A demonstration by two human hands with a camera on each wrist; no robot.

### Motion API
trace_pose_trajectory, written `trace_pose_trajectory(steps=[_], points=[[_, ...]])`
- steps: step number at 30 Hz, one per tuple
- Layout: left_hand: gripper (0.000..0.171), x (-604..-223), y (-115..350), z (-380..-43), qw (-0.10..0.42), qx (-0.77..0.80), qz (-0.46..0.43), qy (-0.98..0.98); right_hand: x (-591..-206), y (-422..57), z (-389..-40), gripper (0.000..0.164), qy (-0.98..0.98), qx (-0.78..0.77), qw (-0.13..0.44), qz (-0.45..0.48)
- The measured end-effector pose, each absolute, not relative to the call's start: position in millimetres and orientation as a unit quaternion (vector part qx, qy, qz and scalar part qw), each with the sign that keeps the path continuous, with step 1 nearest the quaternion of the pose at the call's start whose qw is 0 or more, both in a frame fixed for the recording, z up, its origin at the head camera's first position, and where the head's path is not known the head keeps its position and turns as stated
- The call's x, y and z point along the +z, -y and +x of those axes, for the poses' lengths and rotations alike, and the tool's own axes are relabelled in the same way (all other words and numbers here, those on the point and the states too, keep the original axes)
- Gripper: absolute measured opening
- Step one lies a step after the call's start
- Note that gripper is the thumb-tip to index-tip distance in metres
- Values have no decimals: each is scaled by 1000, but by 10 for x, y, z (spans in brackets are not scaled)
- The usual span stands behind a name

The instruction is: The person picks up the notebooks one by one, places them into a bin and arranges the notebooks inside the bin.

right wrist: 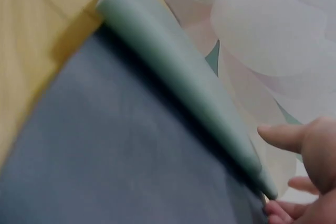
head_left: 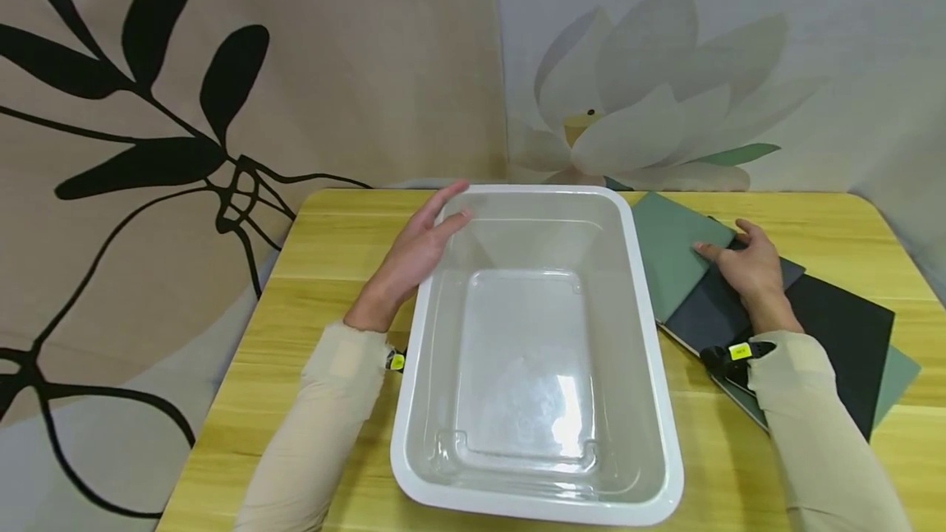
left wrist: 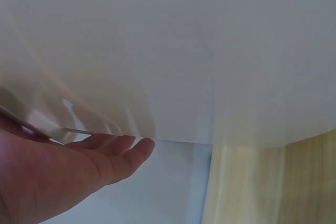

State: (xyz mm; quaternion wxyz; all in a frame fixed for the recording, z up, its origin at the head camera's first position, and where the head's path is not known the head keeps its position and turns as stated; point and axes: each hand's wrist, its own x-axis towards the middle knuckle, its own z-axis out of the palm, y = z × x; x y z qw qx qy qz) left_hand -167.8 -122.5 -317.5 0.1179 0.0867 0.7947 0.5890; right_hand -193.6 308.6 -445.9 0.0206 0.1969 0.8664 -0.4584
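A large white plastic tub (head_left: 532, 450) stands in the middle of the table. My left hand (head_left: 420, 246) holds its far left corner, thumb over the rim and fingers along the outside. From below, the left wrist view shows this hand (left wrist: 79, 166) against the tub's wall (left wrist: 173, 56). On the right, my right hand (head_left: 752, 271) is over fanned, thin notebooks. Its thumb (head_left: 705, 250) is spread over a green notebook (head_left: 668, 236); a slate-grey one (head_left: 705, 310) lies beneath the hand. In the right wrist view, fingertips (right wrist: 278, 211) meet the notebooks' corner, beside a curved green cover (right wrist: 178, 82).
A black notebook (head_left: 846, 335) and another green one (head_left: 897, 380) stick out on the right, partly under my forearm. The wooden table (head_left: 332, 228) ends at the back against a wall with a flower print (head_left: 650, 105). Black leaf shapes (head_left: 166, 15) decorate the left wall.
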Motion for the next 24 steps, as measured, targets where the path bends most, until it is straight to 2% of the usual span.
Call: trace_pose_trajectory(steps=[10,24], points=[[48,-3227,1226,-1689,109,591,86,-795,-4479,-2949,-1999,93,-872,-430,-2,232],[47,-3196,1215,-1666,99,589,81,-798,-4522,-2904,-2031,92,-871,-445,-46,205]])
